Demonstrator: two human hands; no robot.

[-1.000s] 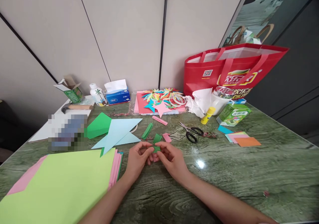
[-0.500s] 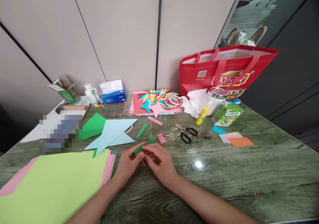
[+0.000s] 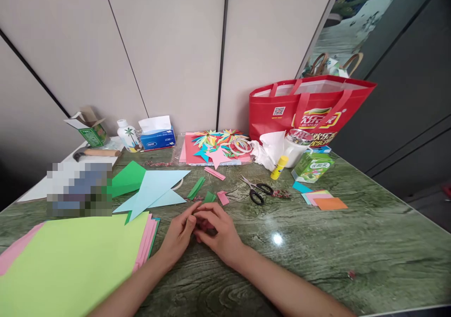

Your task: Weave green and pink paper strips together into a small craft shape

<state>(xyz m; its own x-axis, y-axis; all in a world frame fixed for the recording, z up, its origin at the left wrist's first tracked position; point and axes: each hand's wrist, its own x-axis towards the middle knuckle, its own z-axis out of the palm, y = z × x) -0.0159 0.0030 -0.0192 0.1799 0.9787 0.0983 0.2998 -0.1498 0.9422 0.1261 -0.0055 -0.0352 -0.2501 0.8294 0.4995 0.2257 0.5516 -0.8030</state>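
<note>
My left hand (image 3: 179, 235) and my right hand (image 3: 219, 232) rest together on the green marble-pattern table (image 3: 352, 242), fingers curled and pressed against each other. The small green paper piece they held a moment ago is now covered by the fingers. Just beyond the fingertips lie a green scrap (image 3: 210, 197), a pink scrap (image 3: 222, 197) and a green folded strip (image 3: 196, 188). Black-handled scissors (image 3: 255, 192) lie to the right of these.
A stack of large coloured sheets (image 3: 70, 260) with lime green on top fills the near left. Light blue cut paper (image 3: 155, 190) lies behind it. At the back stand a tissue box (image 3: 157, 136), a pile of paper stars (image 3: 218, 148), a glue stick (image 3: 279, 166) and a red bag (image 3: 310, 110).
Both hands have closed in over the green paper piece, which showed between the fingertips before and is now hidden. The view has shifted slightly to the right.
</note>
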